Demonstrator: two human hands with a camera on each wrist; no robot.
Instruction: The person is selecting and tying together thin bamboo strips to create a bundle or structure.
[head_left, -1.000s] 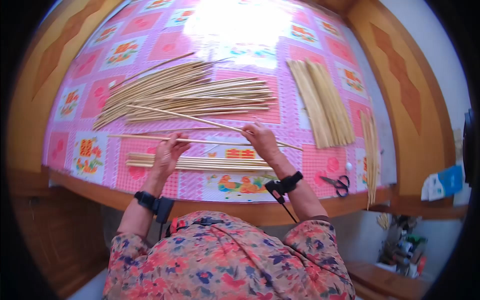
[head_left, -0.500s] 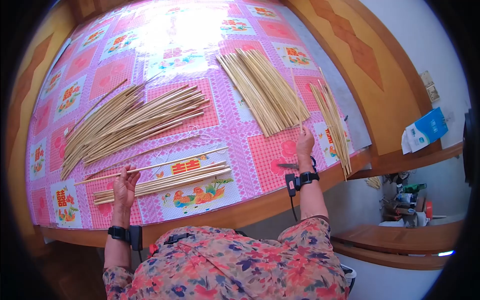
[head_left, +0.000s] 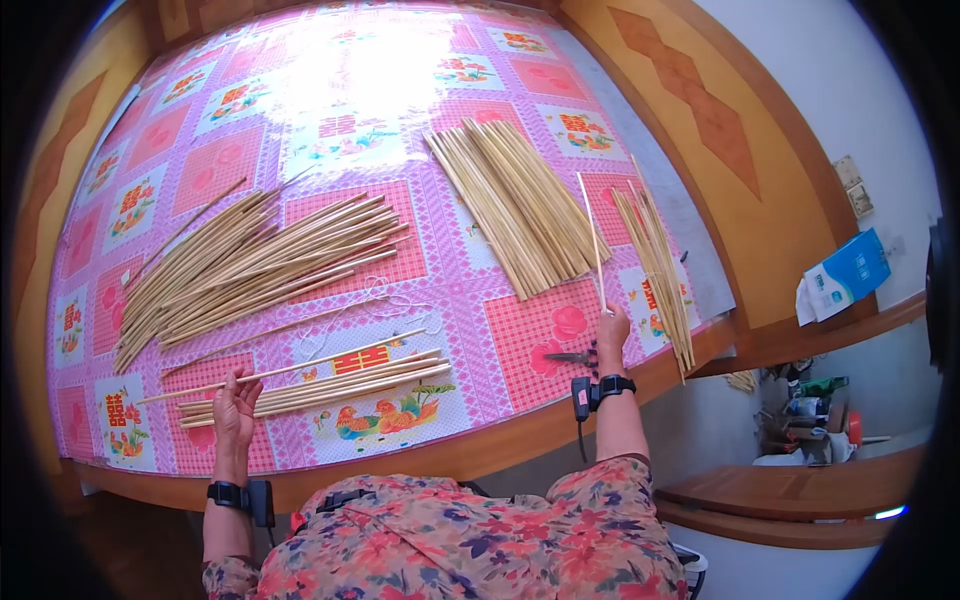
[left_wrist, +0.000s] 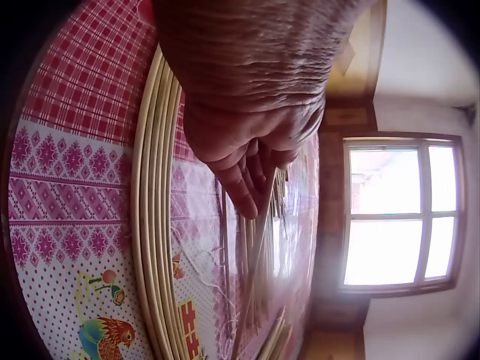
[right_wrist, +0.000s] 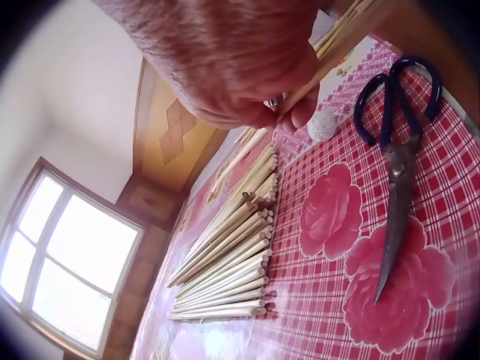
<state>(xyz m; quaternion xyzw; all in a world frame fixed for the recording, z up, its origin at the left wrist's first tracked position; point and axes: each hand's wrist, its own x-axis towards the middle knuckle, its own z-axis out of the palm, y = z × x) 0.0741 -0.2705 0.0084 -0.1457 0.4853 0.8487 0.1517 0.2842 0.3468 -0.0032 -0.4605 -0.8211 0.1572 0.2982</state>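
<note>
My left hand pinches a long thin stick near its left end, just behind a small row of sticks at the front. In the left wrist view that stick runs out from the fingertips. On the right, my right hand holds another stick by its near end, pointing away between a wide bundle and a narrow bundle. The right wrist view has thumb and fingers of the right hand pinched round it. Dark-handled scissors lie beside this hand.
A large loose pile of sticks lies at the left, with white string near it. In the right wrist view a white ball sits by the scissors. A blue packet is at the far right, past the table's wooden edge.
Over the last second my right hand has moved away from the left one, out to the right, with a stick. The left hand still pinches its stick. The head view has swung rightward.
</note>
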